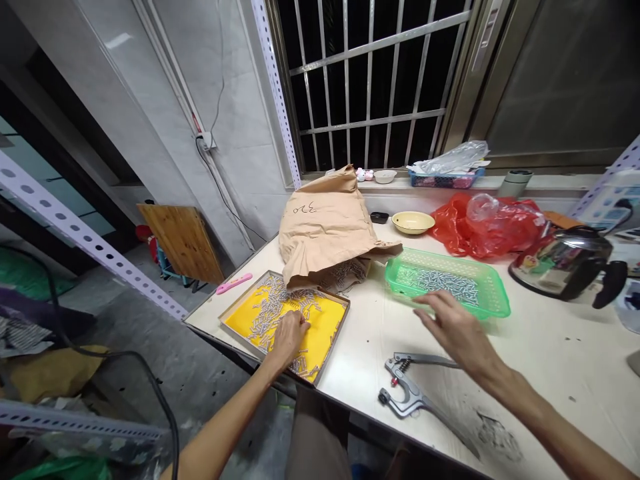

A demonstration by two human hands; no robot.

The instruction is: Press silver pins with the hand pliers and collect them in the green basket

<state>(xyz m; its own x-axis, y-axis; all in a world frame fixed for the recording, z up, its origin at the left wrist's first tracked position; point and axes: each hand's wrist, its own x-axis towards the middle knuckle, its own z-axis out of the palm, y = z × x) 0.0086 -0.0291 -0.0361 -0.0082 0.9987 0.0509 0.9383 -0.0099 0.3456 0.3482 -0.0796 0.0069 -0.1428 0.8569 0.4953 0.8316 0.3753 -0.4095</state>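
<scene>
My left hand (pixel 291 333) is closed, its knuckles up, over a shallow tray (pixel 331 357) with a yellow bottom. Small silvery metal pieces (pixel 270 310) lie scattered in that tray; whatever the fingers hold is hidden. My right hand (pixel 453 327) hovers with fingers apart at the near edge of a green plastic basket (pixel 493 287), nothing visible in its grasp. More small metal pieces (pixel 447 285) fill part of the basket. Below the right hand lies a grey hand-press plier (pixel 413 393), its handles spread. A brown paper sack (pixel 327 220) spills similar pieces from its mouth toward the tray.
A pink box cutter (pixel 234 283) lies left of the tray. Behind the basket are a yellow dish (pixel 413 222) and a red plastic bag (pixel 460 227). An electric kettle (pixel 565 263) stands at the right. The table's front edge runs just below the tray.
</scene>
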